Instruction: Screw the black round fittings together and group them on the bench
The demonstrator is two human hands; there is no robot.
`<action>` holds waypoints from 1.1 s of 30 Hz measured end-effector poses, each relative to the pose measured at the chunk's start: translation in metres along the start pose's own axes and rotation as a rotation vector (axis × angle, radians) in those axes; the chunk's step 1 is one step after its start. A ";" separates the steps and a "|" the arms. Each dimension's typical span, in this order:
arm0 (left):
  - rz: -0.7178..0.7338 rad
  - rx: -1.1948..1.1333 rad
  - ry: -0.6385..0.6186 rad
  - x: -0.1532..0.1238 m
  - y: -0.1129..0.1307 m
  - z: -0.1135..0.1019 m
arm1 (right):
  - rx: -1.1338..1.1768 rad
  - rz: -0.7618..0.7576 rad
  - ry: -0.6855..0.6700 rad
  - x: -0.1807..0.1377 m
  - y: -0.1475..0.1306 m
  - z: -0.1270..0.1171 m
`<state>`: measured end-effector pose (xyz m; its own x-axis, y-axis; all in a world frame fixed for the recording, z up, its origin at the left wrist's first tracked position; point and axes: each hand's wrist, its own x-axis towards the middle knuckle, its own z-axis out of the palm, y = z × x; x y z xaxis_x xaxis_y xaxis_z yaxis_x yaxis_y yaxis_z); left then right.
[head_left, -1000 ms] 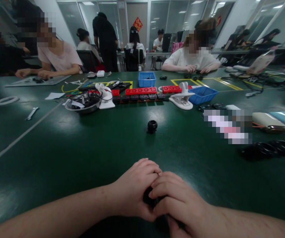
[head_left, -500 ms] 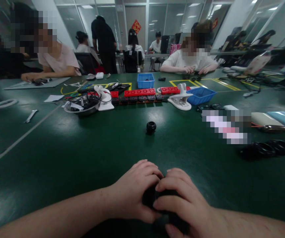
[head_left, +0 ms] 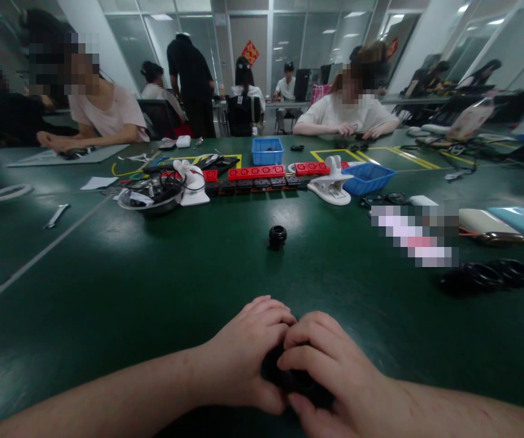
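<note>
As my left hand (head_left: 253, 356) grips a rounded, half-hidden black part (head_left: 296, 379), fingers curled, my right hand (head_left: 341, 377) clasping it too

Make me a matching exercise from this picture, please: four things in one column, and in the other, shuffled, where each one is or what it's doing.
1. Wrench
2. Right hand
3. Small black fitting
4. Metal bowl

A. Curled around a dark part
B. Beside a white clamp
C. Lying flat toward the picture's left
D. Standing by itself mid-table

Pairs: 1-C, 2-A, 3-D, 4-B
</note>
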<state>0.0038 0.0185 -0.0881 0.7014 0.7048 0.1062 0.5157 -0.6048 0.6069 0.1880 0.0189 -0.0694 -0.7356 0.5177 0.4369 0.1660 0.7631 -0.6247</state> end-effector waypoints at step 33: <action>-0.176 0.379 -0.094 -0.015 0.020 -0.059 | 0.130 0.006 0.081 0.005 0.016 -0.039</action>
<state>-0.0256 0.0172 -0.0312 0.6196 0.7829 -0.0559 0.7633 -0.5845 0.2753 0.2132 0.0489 -0.0520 -0.6786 0.5554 0.4807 0.0795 0.7061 -0.7036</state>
